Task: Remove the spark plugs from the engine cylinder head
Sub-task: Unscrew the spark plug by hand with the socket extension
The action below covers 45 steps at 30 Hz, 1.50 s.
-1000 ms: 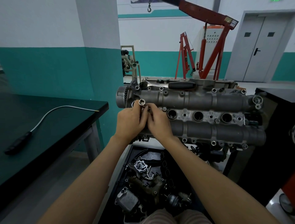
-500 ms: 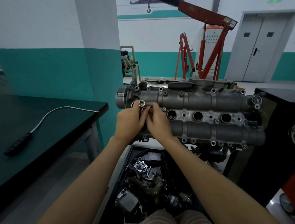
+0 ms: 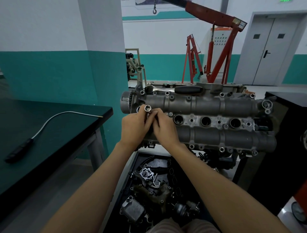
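Holding a spark plug socket (image 3: 147,109) upright over the cylinder head's (image 3: 207,106) left end, the left hand (image 3: 132,128) keeps a curled grip while the right hand (image 3: 164,129) pinches it, likely freeing a plug; none shows.

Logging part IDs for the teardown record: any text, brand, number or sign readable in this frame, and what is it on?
Nothing can be read.
Green sign at the top edge: lit, cut off, illegible.
Label on the red crane boom end: too blurred.
Orange strip on the control cabinet: too small.
Small round mark on the cylinder head between two plug wells: blurred.
Socket gripped by the left hand and right hand: no marking visible.
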Tool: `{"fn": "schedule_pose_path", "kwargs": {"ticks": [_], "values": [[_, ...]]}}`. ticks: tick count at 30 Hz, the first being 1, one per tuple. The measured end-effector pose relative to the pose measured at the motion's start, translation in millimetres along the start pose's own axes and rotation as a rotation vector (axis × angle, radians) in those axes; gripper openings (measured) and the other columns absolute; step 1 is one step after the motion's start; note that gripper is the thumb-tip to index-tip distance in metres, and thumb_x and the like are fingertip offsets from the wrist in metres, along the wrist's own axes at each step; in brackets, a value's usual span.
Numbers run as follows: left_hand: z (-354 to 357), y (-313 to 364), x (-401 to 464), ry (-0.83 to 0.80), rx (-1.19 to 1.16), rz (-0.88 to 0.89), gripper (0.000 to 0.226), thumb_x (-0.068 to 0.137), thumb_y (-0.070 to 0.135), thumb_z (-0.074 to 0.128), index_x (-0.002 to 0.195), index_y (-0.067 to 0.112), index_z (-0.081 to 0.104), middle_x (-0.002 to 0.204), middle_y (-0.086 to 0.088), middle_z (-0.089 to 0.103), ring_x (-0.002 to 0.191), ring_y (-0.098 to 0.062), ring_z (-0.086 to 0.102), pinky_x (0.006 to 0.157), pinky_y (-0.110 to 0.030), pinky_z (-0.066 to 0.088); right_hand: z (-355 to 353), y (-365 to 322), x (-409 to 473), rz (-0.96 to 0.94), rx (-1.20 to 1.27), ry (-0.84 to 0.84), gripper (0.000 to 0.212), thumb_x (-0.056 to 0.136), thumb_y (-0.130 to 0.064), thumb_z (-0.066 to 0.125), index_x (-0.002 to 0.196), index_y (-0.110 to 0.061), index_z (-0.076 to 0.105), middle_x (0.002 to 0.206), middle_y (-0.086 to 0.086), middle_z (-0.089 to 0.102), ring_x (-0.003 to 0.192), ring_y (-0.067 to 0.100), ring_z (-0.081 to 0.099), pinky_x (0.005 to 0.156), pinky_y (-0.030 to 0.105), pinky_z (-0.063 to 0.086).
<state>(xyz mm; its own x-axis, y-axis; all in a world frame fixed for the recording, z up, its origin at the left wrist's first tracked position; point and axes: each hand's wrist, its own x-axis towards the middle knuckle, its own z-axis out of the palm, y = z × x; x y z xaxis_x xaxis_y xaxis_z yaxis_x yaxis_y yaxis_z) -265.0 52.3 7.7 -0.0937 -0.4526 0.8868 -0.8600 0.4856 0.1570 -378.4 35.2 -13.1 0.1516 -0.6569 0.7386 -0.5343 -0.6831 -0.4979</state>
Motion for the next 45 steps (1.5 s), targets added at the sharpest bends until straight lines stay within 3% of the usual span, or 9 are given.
{"fn": "schedule_pose_path", "kwargs": {"ticks": [4, 9, 12, 19, 22, 25, 32, 38, 45], "values": [[2.2, -0.6, -0.8, -0.011, 0.003, -0.011, 0.029, 0.087, 0.031, 0.061, 0.078, 0.004, 0.056, 0.047, -0.005, 0.054, 0.04, -0.023, 0.051, 0.04, -0.028, 0.035, 1.3, 0.6, 0.8, 0.134, 0.064, 0.016, 0.029, 0.086, -0.015, 0.056, 0.114, -0.017, 0.049, 0.089, -0.001, 0.063, 0.076, 0.013, 0.057, 0.064, 0.026, 0.043], [-1.4, 0.0, -2.2, 0.009, -0.001, 0.052, 0.033, 0.089, 0.034, 0.053, 0.073, 0.006, 0.053, 0.045, -0.001, 0.05, 0.037, -0.019, 0.049, 0.039, -0.023, 0.029, 2.0, 2.4, -0.2, 0.129, 0.093, 0.046, 0.016, 0.087, -0.011, 0.055, 0.082, -0.022, 0.045, 0.069, -0.013, 0.051, 0.061, 0.0, 0.048, 0.054, 0.018, 0.035], [-3.6, -0.2, -4.1, -0.007, -0.054, 0.08, 0.03, 0.088, 0.032, 0.043, 0.085, 0.006, 0.058, 0.049, 0.002, 0.053, 0.04, -0.018, 0.051, 0.04, -0.025, 0.034, 1.1, 2.0, -0.7, 0.102, 0.099, 0.009, 0.005, 0.09, -0.013, 0.052, 0.092, -0.017, 0.054, 0.078, -0.006, 0.06, 0.068, 0.004, 0.053, 0.059, 0.019, 0.037], [-0.2, -0.6, -0.9, -0.027, 0.008, 0.001, 0.025, 0.089, 0.025, 0.058, 0.082, 0.001, 0.055, 0.049, -0.007, 0.055, 0.039, -0.025, 0.052, 0.041, -0.028, 0.036, 1.8, 0.3, 0.5, 0.132, 0.064, 0.023, 0.032, 0.089, -0.018, 0.053, 0.121, -0.017, 0.05, 0.091, 0.001, 0.065, 0.081, 0.014, 0.059, 0.067, 0.022, 0.043], [-0.1, -0.2, -1.3, -0.017, 0.02, 0.007, 0.028, 0.088, 0.027, 0.06, 0.079, 0.001, 0.055, 0.047, -0.007, 0.053, 0.038, -0.025, 0.051, 0.039, -0.029, 0.038, 3.5, 2.2, 1.0, 0.177, 0.071, 0.046, 0.016, 0.086, -0.022, 0.06, 0.093, -0.021, 0.046, 0.072, -0.007, 0.055, 0.064, 0.007, 0.053, 0.055, 0.02, 0.037], [0.8, -0.5, -2.4, -0.004, 0.026, 0.023, 0.036, 0.09, 0.035, 0.053, 0.076, 0.002, 0.054, 0.047, -0.005, 0.053, 0.038, -0.023, 0.051, 0.038, -0.028, 0.037, 3.4, 2.1, 0.6, 0.132, 0.054, 0.054, 0.021, 0.088, -0.014, 0.057, 0.08, -0.022, 0.04, 0.067, -0.01, 0.048, 0.059, 0.004, 0.046, 0.052, 0.019, 0.033], [0.3, -0.6, -3.7, 0.012, -0.009, 0.054, 0.031, 0.089, 0.032, 0.044, 0.081, 0.005, 0.056, 0.048, -0.001, 0.051, 0.039, -0.02, 0.049, 0.041, -0.024, 0.031, 1.3, 1.7, -1.2, 0.057, 0.057, 0.01, 0.01, 0.091, -0.013, 0.049, 0.099, -0.011, 0.054, 0.083, 0.003, 0.064, 0.074, 0.017, 0.059, 0.063, 0.034, 0.047], [1.0, -1.8, -2.7, -0.004, 0.045, 0.055, 0.037, 0.091, 0.031, 0.044, 0.082, -0.002, 0.059, 0.047, -0.008, 0.055, 0.038, -0.027, 0.052, 0.04, -0.029, 0.037, 4.4, 3.4, 0.5, 0.104, 0.057, 0.053, 0.019, 0.09, -0.021, 0.053, 0.108, -0.017, 0.051, 0.074, -0.007, 0.059, 0.066, 0.007, 0.055, 0.057, 0.022, 0.041], [-1.0, 0.8, -2.8, -0.014, 0.003, 0.035, 0.039, 0.09, 0.038, 0.045, 0.082, 0.002, 0.057, 0.048, -0.003, 0.053, 0.04, -0.021, 0.051, 0.041, -0.026, 0.036, 4.0, 5.5, 0.3, 0.084, 0.049, 0.067, 0.017, 0.09, -0.016, 0.054, 0.08, -0.023, 0.042, 0.065, -0.012, 0.048, 0.057, 0.001, 0.046, 0.05, 0.014, 0.032]]}}
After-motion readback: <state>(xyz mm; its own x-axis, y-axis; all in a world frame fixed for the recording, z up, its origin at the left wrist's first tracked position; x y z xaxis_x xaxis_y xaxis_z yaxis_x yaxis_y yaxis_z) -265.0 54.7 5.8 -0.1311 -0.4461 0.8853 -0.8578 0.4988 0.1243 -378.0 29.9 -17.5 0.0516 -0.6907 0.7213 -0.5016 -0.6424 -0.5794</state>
